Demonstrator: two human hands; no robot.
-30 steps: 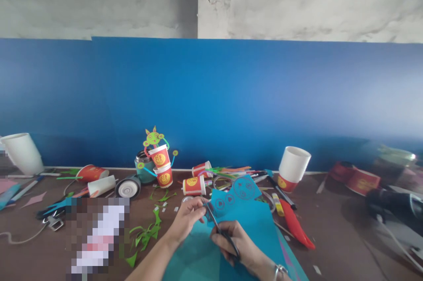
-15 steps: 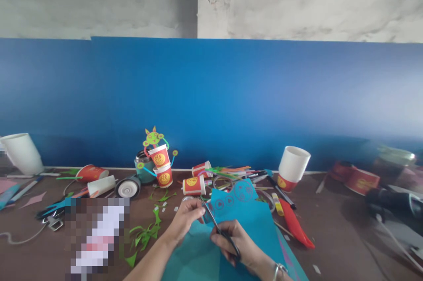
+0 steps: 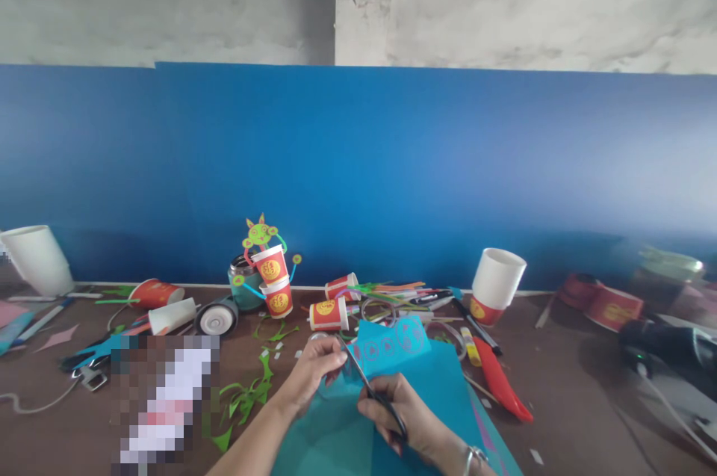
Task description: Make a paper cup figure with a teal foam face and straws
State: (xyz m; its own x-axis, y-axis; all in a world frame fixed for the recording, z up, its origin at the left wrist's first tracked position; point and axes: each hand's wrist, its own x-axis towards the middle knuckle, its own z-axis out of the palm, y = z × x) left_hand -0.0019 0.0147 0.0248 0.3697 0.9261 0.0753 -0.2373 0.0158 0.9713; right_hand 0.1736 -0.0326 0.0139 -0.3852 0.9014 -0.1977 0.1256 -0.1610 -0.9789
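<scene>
Black-handled scissors are gripped in my right hand, their blades pointing up and left toward the fingers of my left hand. My left hand pinches the left end of a light blue paper piece with several circles drawn on it in a dark reddish line. The blades lie across that left end, close to my left fingertips. Below both hands lie larger blue sheets. How far the blades are parted is too small to tell.
Behind stands a figure of red paper cups with a green paper head. Green scraps lie to the left. Stacked white cups, a glue stick and a red pouch-like object are to the right, a blue partition behind.
The paper piece with circles has tilted, its upper right corner dropping slightly. Both hands have stayed almost in place, still holding the paper and scissors.
</scene>
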